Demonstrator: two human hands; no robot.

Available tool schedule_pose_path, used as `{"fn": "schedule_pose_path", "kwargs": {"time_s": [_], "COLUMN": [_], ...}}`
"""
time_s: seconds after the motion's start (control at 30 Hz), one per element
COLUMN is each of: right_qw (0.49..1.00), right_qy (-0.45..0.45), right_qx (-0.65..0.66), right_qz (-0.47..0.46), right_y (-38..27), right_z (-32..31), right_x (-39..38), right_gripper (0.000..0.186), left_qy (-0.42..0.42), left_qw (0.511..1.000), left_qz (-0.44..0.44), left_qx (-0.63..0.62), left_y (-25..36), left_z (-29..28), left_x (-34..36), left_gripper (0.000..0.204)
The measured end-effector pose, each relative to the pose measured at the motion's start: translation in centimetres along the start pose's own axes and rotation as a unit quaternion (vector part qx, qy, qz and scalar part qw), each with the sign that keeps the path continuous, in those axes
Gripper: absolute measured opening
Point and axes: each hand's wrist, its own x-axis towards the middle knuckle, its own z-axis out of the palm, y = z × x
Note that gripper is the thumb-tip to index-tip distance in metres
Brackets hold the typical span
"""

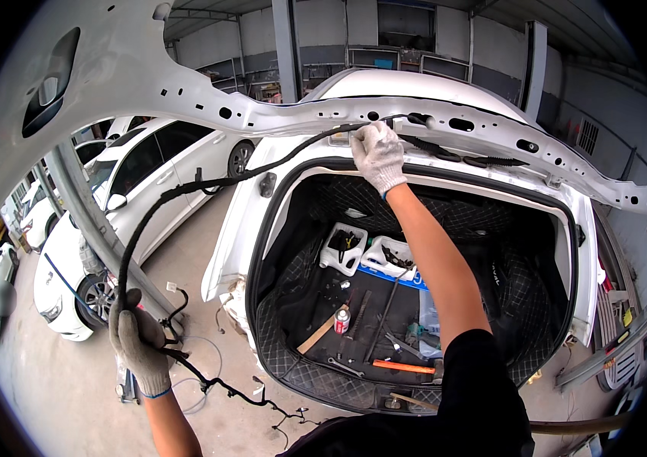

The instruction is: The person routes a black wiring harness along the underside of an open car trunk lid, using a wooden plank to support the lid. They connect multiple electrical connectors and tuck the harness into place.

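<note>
A black wiring harness arcs from the lower left up to the holed edge of a raised white tailgate. My left hand, in a grey-coated glove, is closed around the harness at lower left; branches with connectors dangle below it. My right hand, in a white knit glove, pinches the upper harness just below the tailgate's edge, its fingertips partly hidden. Black corrugated sleeves lie along the panel to the right of that hand.
Below is an open trunk holding white cut jugs, a spray can, a wrench and an orange-handled hammer. A grey post and white cars stand at left; rails lie along the right.
</note>
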Motion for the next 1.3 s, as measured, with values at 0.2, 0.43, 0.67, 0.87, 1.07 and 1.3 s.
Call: {"fn": "schedule_pose_path", "kwargs": {"time_s": [0.2, 0.43, 0.67, 0.87, 1.07, 1.3], "right_qw": [0.988, 0.95, 0.944, 0.867, 0.73, 0.568], "right_qy": [0.005, 0.003, 0.014, 0.08, 0.143, 0.173], "right_qx": [0.057, 0.125, 0.118, 0.311, 0.493, 0.649], "right_qz": [0.14, 0.287, 0.307, 0.382, 0.452, 0.475], "right_y": [-0.2, -0.8, -1.7, -1.9, -1.6, -1.1], "right_z": [0.6, 0.8, 1.0, 0.6, -0.2, -0.7], "right_x": [-0.5, -0.1, -0.7, -0.9, -1.5, -5.0], "right_gripper": [0.019, 0.029, 0.03, 0.024, 0.02, 0.021], "left_qy": [-0.027, -0.043, -0.036, -0.015, -0.133, -0.11], "left_qw": [0.998, 0.996, 0.995, 0.989, 0.948, 0.951], "left_qz": [0.037, 0.06, 0.064, 0.047, 0.016, 0.023], "left_qx": [-0.045, -0.047, -0.062, -0.14, -0.289, -0.287], "left_y": [0.1, 0.8, 1.5, 3.0, 5.2, 5.7], "left_z": [0.2, 0.8, 1.5, 1.5, 0.7, 0.7], "left_x": [0.0, 0.5, 1.8, 1.6, 0.8, -0.6], "left_gripper": [0.05, 0.052, 0.054, 0.051, 0.045, 0.044]}}
